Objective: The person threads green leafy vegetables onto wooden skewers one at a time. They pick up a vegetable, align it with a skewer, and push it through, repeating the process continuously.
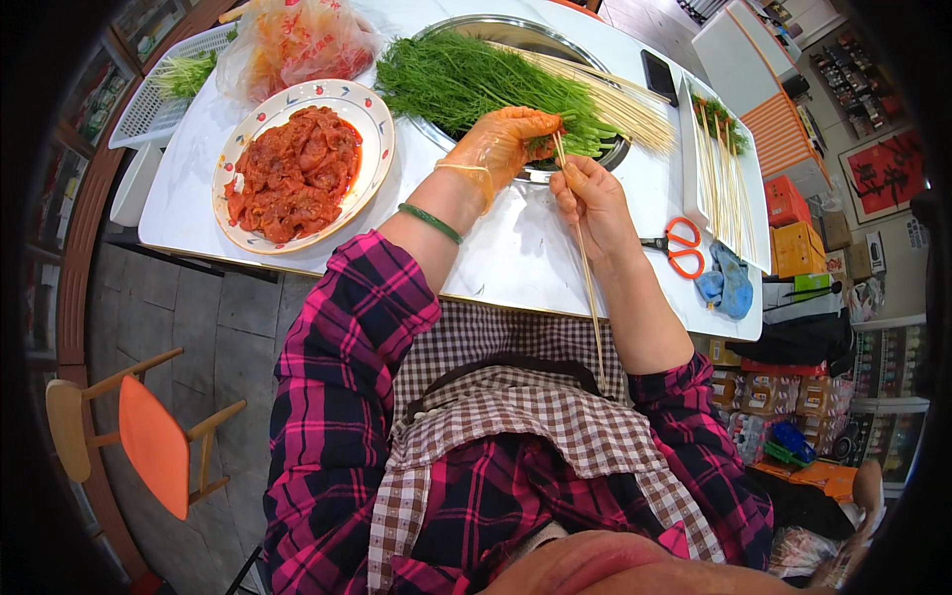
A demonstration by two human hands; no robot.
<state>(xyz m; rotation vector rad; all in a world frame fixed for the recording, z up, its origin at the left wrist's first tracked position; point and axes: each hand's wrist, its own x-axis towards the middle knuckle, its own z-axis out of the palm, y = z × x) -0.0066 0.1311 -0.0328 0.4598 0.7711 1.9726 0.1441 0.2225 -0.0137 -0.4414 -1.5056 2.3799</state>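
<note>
My left hand [500,143] wears a clear plastic glove stained orange and pinches a small herb bundle [540,146] with a trace of red on it. In my bare right hand [597,195] are thin bamboo skewers [588,279]; their upper ends meet the bundle, and the other ends hang past the table edge over my apron. How far the tips go in is hidden by my fingers. Just beyond both hands, a heap of feathery green herbs [468,78], like dill or fennel fronds, lies with loose bamboo skewers [636,111] over a round metal basin [532,28].
Left are a plate [378,123] of red marinated meat slices [294,175], a plastic bag [297,44] and a white basket [152,111] with greens. Right are a phone [659,76], a white tray [692,190] of herb-topped skewers [725,163], orange-handled scissors [683,248] and a blue cloth [729,282].
</note>
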